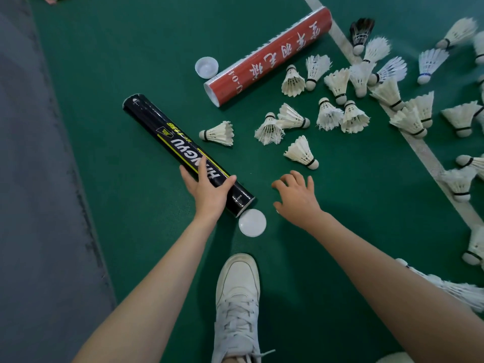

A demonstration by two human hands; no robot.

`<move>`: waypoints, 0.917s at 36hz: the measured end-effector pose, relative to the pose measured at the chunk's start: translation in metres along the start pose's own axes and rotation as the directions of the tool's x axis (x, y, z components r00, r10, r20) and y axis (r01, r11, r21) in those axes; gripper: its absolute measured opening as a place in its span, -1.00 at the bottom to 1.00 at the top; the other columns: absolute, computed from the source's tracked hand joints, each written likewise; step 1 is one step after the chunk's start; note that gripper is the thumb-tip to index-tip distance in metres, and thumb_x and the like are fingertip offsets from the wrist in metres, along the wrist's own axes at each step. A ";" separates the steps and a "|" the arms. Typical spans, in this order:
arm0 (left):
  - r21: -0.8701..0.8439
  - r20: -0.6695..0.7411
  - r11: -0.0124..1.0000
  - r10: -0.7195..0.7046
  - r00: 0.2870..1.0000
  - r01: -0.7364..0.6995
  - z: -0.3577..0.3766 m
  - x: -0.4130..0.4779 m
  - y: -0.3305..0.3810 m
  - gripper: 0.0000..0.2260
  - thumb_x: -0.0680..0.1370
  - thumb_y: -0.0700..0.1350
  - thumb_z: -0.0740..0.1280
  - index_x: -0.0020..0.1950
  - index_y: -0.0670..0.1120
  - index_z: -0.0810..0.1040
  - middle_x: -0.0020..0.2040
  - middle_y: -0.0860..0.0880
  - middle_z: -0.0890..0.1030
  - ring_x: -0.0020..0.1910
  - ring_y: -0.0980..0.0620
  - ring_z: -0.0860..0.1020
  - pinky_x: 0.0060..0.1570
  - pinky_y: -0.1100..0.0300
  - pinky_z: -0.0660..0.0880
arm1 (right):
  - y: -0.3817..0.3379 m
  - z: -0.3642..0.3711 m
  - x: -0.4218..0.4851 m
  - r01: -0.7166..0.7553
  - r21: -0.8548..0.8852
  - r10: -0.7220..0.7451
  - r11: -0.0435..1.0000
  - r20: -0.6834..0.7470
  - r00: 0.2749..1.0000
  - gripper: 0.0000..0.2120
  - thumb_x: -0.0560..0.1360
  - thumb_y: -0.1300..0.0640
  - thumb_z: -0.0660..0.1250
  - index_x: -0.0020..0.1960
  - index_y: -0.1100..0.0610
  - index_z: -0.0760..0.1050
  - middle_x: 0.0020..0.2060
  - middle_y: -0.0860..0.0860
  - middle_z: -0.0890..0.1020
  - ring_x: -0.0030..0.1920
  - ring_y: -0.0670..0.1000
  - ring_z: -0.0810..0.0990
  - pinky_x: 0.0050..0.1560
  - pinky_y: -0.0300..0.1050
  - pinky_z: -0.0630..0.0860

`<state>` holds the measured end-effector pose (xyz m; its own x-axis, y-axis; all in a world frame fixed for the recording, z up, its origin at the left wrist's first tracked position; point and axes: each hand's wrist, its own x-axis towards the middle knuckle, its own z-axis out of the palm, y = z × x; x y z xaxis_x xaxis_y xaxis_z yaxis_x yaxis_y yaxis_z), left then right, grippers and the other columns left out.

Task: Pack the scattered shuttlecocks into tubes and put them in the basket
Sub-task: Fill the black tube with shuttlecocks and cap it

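A black tube [167, 137] with yellow lettering lies diagonally on the green floor. My left hand [207, 187] grips its near end, fingers curled over it. A white cap [252, 222] lies just below that end. My right hand [296, 197] hovers to the right with fingers relaxed, holding nothing. A red tube [269, 55] lies farther back with its open end towards me, and a second white cap [206, 67] sits beside it. Several white shuttlecocks are scattered on the right; the closest [301, 152] lies just beyond my right hand, and one [218, 133] lies beside the black tube.
A black-feathered shuttlecock [361, 32] lies at the back among the white ones. A white court line [424, 153] runs diagonally on the right. A grey mat [39, 179] covers the left side. My white shoe [237, 297] stands in front. No basket is in view.
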<state>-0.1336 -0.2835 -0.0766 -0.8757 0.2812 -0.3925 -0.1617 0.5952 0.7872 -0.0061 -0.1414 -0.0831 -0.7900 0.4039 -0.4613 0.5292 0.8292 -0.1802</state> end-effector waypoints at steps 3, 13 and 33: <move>0.165 -0.032 0.978 0.134 0.990 -0.127 0.002 -0.003 0.000 -0.34 0.45 0.03 0.44 0.48 0.11 0.22 0.54 -0.05 -0.22 0.51 -0.08 -0.18 0.44 -0.12 -0.05 | 0.007 0.002 -0.004 -0.031 0.043 0.032 0.999 -0.015 0.999 -0.53 0.53 0.05 0.28 0.40 0.10 0.30 0.38 0.10 0.29 0.49 0.13 0.04 0.46 0.27 -0.06; 0.445 0.078 0.836 0.320 0.944 -0.320 0.014 -0.017 -0.005 -0.65 0.51 -0.04 0.36 0.30 0.00 0.48 0.50 -0.10 0.15 0.52 -0.07 -0.07 0.42 -0.17 -0.20 | 0.023 0.000 -0.022 -0.106 0.311 0.125 0.945 -0.042 0.991 -0.54 0.51 0.06 0.31 0.37 0.12 0.33 0.32 0.08 0.36 0.35 0.11 0.27 0.27 0.00 0.30; -0.230 0.009 0.905 -0.367 0.930 0.359 0.015 -0.018 0.025 -0.17 0.36 -0.20 0.53 0.43 -0.12 0.04 0.31 -0.12 0.31 0.14 -0.07 0.42 0.11 0.18 0.36 | 0.053 0.002 -0.039 -0.192 0.283 0.233 0.940 -0.118 0.965 -0.59 0.53 0.18 0.28 0.37 0.17 0.37 0.42 0.16 0.27 0.47 0.15 0.11 0.42 0.04 0.19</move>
<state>-0.1152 -0.2624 -0.0575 -0.7512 0.0503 -0.6582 -0.5652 0.4662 0.6806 0.0537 -0.1145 -0.0766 -0.6758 0.6286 -0.3849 0.7367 0.5923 -0.3262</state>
